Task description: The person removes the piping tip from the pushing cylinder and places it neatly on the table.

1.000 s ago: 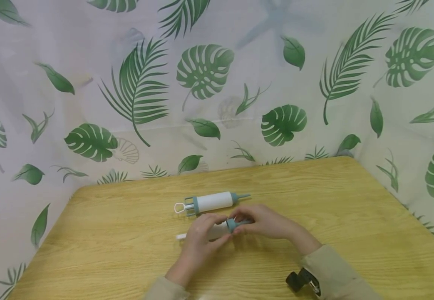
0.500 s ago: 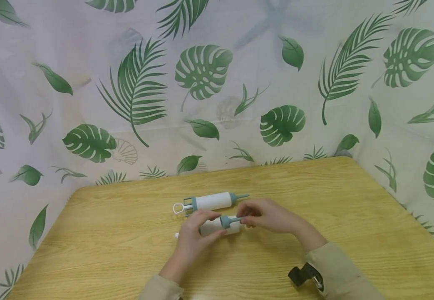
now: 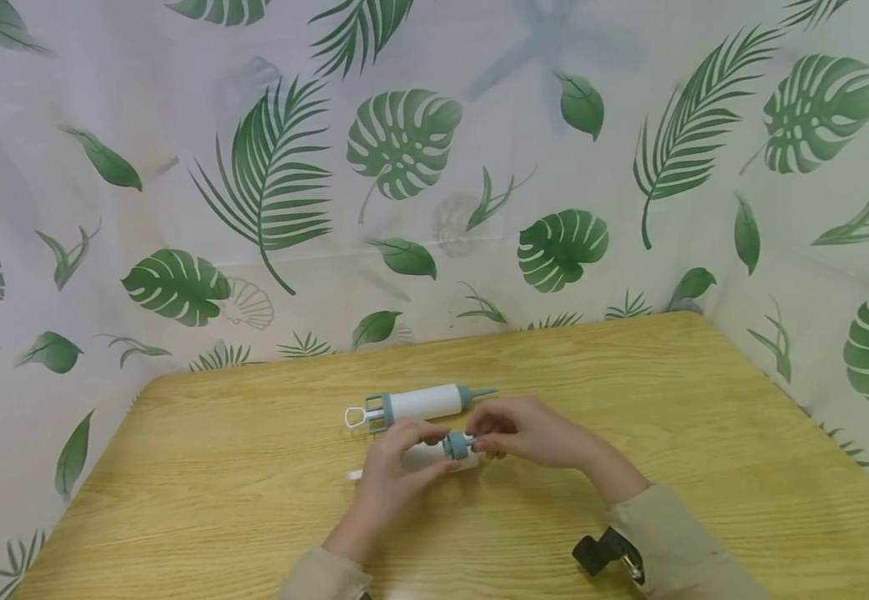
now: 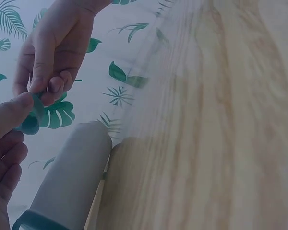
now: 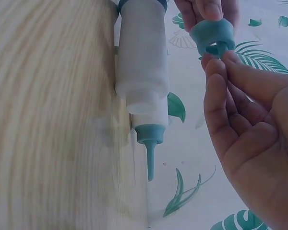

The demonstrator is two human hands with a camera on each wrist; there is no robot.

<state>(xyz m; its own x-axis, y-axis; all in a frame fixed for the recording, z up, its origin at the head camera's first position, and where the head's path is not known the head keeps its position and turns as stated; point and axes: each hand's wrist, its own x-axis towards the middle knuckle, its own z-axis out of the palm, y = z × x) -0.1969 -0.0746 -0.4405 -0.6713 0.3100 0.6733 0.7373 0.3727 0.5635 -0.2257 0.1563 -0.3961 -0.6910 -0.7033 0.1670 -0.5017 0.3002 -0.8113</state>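
Note:
Both hands are on a teal nozzle cap, a wide ring with a thin spout, close over a white syringe barrel. My left hand pinches the ring between thumb and fingers. At its other side, my right hand pinches the spout with thumb and fingertips. The barrel lies on the table beneath the left hand, its bare front end showing in the right wrist view. Its white plunger handle sticks out to the left. Behind it lies a second white syringe with its own teal nozzle attached.
The yellow wood-grain table carries both syringes. A white sheet with green leaves hangs behind and beside the table. A black wrist mount sits at the right sleeve.
The nozzle cap has come off the front end of the near barrel and is now held above it. It has also turned, with the ring now more visible.

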